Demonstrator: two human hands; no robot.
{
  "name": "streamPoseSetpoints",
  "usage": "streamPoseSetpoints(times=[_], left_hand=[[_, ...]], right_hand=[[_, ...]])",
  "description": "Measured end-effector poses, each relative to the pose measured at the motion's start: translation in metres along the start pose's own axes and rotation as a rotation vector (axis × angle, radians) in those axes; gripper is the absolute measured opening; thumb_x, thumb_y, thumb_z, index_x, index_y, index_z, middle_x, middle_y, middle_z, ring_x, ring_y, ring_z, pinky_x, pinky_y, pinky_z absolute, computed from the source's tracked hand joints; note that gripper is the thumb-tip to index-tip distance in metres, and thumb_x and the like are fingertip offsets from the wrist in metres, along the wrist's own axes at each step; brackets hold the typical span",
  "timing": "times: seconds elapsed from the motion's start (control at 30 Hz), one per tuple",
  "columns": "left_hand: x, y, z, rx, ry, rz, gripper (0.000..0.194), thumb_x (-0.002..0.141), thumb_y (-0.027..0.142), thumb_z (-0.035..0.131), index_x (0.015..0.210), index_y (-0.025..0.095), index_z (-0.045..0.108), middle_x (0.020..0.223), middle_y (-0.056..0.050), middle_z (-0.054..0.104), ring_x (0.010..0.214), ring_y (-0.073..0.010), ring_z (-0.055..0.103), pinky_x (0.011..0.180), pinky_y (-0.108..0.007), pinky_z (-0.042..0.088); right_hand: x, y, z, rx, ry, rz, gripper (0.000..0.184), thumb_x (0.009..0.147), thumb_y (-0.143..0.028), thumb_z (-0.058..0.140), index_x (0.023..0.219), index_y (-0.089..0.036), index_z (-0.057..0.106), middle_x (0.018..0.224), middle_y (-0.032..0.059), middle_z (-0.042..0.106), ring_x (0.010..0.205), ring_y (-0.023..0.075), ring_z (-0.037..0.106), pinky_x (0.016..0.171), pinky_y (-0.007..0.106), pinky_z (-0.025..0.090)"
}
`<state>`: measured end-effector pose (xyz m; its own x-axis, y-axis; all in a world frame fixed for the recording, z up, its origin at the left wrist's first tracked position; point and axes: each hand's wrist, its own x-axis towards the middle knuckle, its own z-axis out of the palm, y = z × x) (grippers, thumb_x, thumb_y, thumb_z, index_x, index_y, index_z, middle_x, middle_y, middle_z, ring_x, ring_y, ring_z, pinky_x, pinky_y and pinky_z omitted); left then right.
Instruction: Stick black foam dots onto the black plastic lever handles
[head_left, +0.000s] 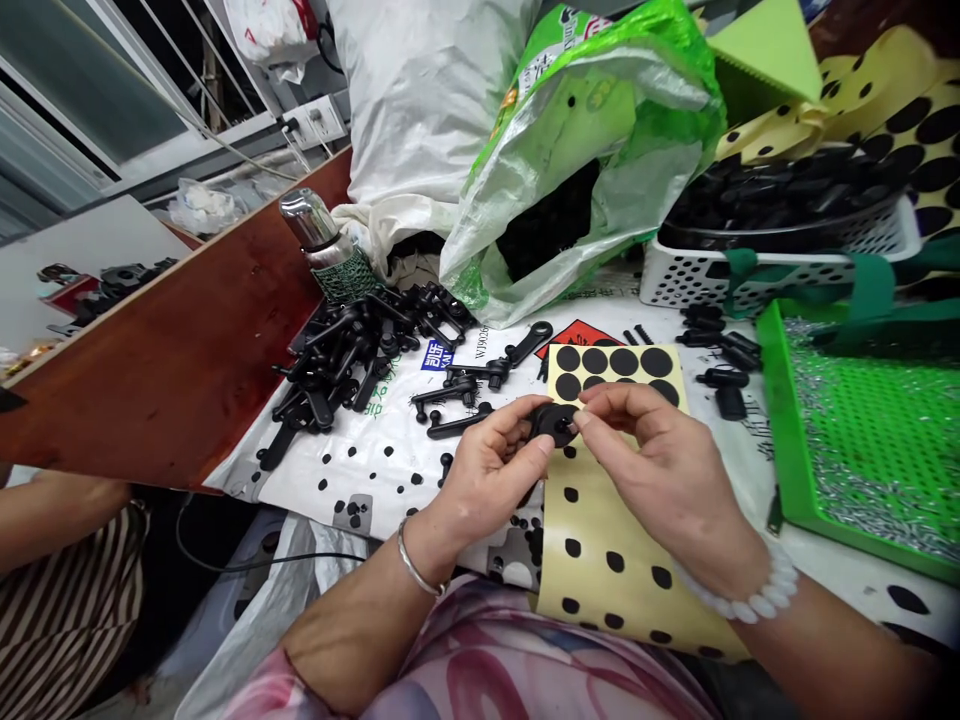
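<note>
My left hand grips a black plastic part with a round, disc-like face, thumb along its lower edge. At that disc's right side, the thumb and forefinger of my right hand are pinched together; whatever small thing lies between them is too small to name. Beneath both hands lies a yellow backing sheet with black round stickers near its top and small black dots further down. Left of my hands, several loose black plastic arms with knobs rest on the white covering.
A heap of black parts lies at left beside a metal flask and a reddish wooden board. Behind stands an open green-and-white bag. To the right are a white basket and a green tray holding many small screws. Another person's arm shows at far left.
</note>
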<state>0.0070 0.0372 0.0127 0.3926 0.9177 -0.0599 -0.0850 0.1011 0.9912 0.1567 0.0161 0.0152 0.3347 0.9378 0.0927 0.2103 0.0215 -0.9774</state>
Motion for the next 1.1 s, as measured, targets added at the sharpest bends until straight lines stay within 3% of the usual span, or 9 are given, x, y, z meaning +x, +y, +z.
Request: streamPoseSetpoints(times=[0.13, 0.3, 0.4, 0.57, 0.73, 0.87, 1.0, 1.1], left_hand=[[0.000, 0.004, -0.002, -0.032, -0.011, -0.049, 0.048, 0.074, 0.037, 0.070, 0.114, 0.014, 0.058, 0.089, -0.007, 0.069, 0.066, -0.0122, 0.060, 0.058, -0.022, 0.048], [0.003, 0.006, -0.002, -0.075, 0.003, -0.040, 0.043, 0.074, 0.045, 0.068, 0.105, 0.016, 0.063, 0.086, -0.006, 0.069, 0.061, -0.0113, 0.058, 0.053, -0.022, 0.048], [0.006, 0.006, -0.002, -0.057, 0.046, -0.039, 0.036, 0.075, 0.045, 0.067, 0.096, 0.015, 0.064, 0.078, -0.003, 0.067, 0.056, -0.0097, 0.056, 0.050, -0.020, 0.046], [0.008, 0.010, -0.003, -0.064, 0.040, -0.040, 0.036, 0.076, 0.044, 0.067, 0.098, 0.015, 0.063, 0.072, -0.001, 0.064, 0.053, -0.0085, 0.056, 0.050, -0.020, 0.046], [0.005, 0.008, -0.004, -0.072, 0.012, -0.014, 0.033, 0.077, 0.040, 0.067, 0.099, 0.015, 0.062, 0.080, -0.002, 0.066, 0.057, -0.0073, 0.056, 0.056, -0.020, 0.048], [0.003, 0.006, -0.003, -0.077, 0.015, 0.052, 0.028, 0.081, 0.037, 0.064, 0.100, 0.016, 0.062, 0.081, -0.002, 0.066, 0.063, -0.0084, 0.057, 0.060, -0.019, 0.048], [0.003, 0.008, -0.006, -0.143, 0.031, 0.030, 0.031, 0.087, 0.042, 0.054, 0.100, 0.015, 0.062, 0.066, 0.000, 0.062, 0.049, -0.0068, 0.051, 0.047, -0.017, 0.042], [0.002, 0.010, -0.008, -0.222, 0.003, 0.008, 0.037, 0.089, 0.047, 0.048, 0.101, 0.014, 0.060, 0.053, 0.002, 0.056, 0.041, -0.0065, 0.045, 0.040, -0.016, 0.037]], right_hand=[[0.003, -0.003, -0.001, 0.225, -0.113, 0.114, 0.036, 0.067, -0.043, 0.074, 0.089, -0.022, 0.056, 0.077, 0.0013, 0.061, 0.057, 0.0136, 0.053, 0.052, 0.028, 0.045], [0.005, -0.007, 0.002, 0.295, -0.230, 0.083, 0.028, 0.073, -0.046, 0.072, 0.078, -0.020, 0.063, 0.069, -0.0005, 0.058, 0.052, 0.0103, 0.049, 0.046, 0.023, 0.042], [0.005, -0.006, 0.001, 0.322, -0.288, 0.069, 0.022, 0.075, -0.042, 0.071, 0.079, -0.021, 0.065, 0.070, -0.0014, 0.059, 0.053, 0.0098, 0.049, 0.049, 0.023, 0.044], [0.002, -0.008, -0.003, 0.285, -0.327, -0.001, 0.019, 0.077, -0.033, 0.070, 0.091, -0.021, 0.065, 0.081, 0.0010, 0.063, 0.070, 0.0138, 0.058, 0.064, 0.025, 0.051], [-0.002, -0.007, -0.001, 0.151, -0.359, -0.121, 0.020, 0.079, -0.026, 0.065, 0.097, -0.021, 0.059, 0.087, 0.0020, 0.061, 0.074, 0.0149, 0.057, 0.063, 0.026, 0.051], [-0.004, -0.004, 0.001, 0.027, -0.310, -0.190, 0.023, 0.079, -0.027, 0.066, 0.100, -0.022, 0.056, 0.087, 0.0014, 0.059, 0.071, 0.0141, 0.055, 0.057, 0.025, 0.048], [-0.004, -0.001, -0.001, 0.044, -0.383, -0.267, 0.024, 0.084, -0.024, 0.061, 0.107, -0.024, 0.054, 0.084, -0.0001, 0.059, 0.072, 0.0137, 0.056, 0.063, 0.025, 0.049], [-0.004, 0.004, -0.003, 0.131, -0.311, -0.224, 0.022, 0.087, -0.034, 0.060, 0.106, -0.024, 0.055, 0.090, 0.0016, 0.060, 0.079, 0.0151, 0.058, 0.067, 0.026, 0.051]])
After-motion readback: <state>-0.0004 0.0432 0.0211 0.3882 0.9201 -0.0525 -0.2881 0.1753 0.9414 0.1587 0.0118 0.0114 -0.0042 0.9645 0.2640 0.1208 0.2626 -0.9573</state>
